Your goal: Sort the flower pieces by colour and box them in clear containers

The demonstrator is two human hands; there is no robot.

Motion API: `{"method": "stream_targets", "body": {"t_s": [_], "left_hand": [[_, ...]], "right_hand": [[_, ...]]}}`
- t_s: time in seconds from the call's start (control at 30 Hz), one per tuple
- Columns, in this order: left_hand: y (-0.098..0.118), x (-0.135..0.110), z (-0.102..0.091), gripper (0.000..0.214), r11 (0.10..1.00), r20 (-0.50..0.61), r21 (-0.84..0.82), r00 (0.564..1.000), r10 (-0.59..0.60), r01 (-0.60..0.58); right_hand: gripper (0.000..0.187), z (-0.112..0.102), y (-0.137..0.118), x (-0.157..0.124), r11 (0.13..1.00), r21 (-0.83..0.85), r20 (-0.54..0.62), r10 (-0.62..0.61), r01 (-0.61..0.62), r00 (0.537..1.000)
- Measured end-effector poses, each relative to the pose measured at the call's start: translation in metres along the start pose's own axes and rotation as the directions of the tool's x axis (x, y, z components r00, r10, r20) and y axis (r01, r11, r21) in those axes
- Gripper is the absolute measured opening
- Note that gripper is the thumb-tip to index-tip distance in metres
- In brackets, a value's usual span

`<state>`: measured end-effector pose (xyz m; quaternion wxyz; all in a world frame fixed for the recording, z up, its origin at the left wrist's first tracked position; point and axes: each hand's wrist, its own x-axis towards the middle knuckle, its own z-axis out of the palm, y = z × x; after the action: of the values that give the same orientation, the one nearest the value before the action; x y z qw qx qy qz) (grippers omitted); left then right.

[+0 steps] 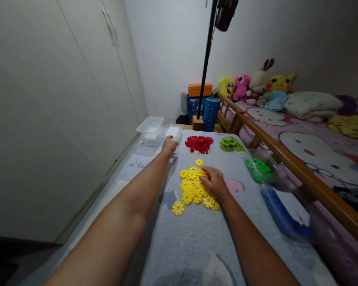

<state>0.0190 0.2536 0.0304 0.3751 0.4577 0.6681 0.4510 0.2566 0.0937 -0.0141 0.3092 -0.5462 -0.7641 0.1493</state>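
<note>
My left hand (169,145) reaches far forward and its fingers close on the near rim of a small clear plastic box (173,131). My right hand (215,182) lies palm down on the right side of a pile of yellow snowflake discs (192,186), fingers curled over some of them. One yellow disc (178,208) lies apart at the near left, another (199,162) just beyond the pile. All of it rests on a grey cloth (197,238).
Beyond lie a red disc pile (199,143) and a light green pile (231,144). Clear boxes at the right hold dark green discs (259,167) and blue discs (279,214). A larger clear box (150,126) stands far left. A wooden bed rail (301,174) runs along the right; wardrobe doors (62,99) left.
</note>
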Motion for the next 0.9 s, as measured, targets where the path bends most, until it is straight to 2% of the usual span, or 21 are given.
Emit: {"method": "stream_targets", "body": {"t_s": [0.17, 0.3, 0.47, 0.63, 0.8, 0.9], "left_hand": [[0.001, 0.006, 0.001, 0.067, 0.998, -0.012, -0.040, 0.999, -0.044, 0.044], [-0.003, 0.010, 0.002, 0.063, 0.998, -0.040, -0.062, 0.999, -0.035, 0.032], [-0.012, -0.003, -0.001, 0.051, 0.996, -0.087, -0.091, 0.996, 0.009, -0.017], [-0.021, -0.044, -0.008, 0.047, 0.991, -0.125, -0.129, 0.992, 0.024, -0.040], [-0.029, -0.106, -0.018, 0.044, 0.977, -0.120, -0.203, 0.992, 0.042, -0.066], [-0.031, -0.141, -0.026, 0.043, 0.962, -0.082, -0.265, 0.996, 0.044, -0.064]], "right_hand": [[0.037, 0.001, 0.001, 0.000, 1.000, 0.002, -0.017, -0.007, 0.007, 1.000], [0.036, 0.003, 0.004, 0.000, 1.000, -0.002, -0.028, -0.012, 0.012, 1.000], [0.037, 0.005, 0.007, 0.001, 1.000, 0.008, -0.036, -0.014, 0.014, 0.999], [0.038, 0.005, 0.009, 0.001, 1.000, 0.015, -0.029, -0.009, 0.009, 1.000], [0.036, 0.004, 0.012, 0.003, 0.999, 0.049, -0.025, 0.003, -0.002, 1.000], [0.033, 0.001, 0.014, 0.004, 0.990, 0.143, -0.012, 0.004, -0.002, 1.000]]}}
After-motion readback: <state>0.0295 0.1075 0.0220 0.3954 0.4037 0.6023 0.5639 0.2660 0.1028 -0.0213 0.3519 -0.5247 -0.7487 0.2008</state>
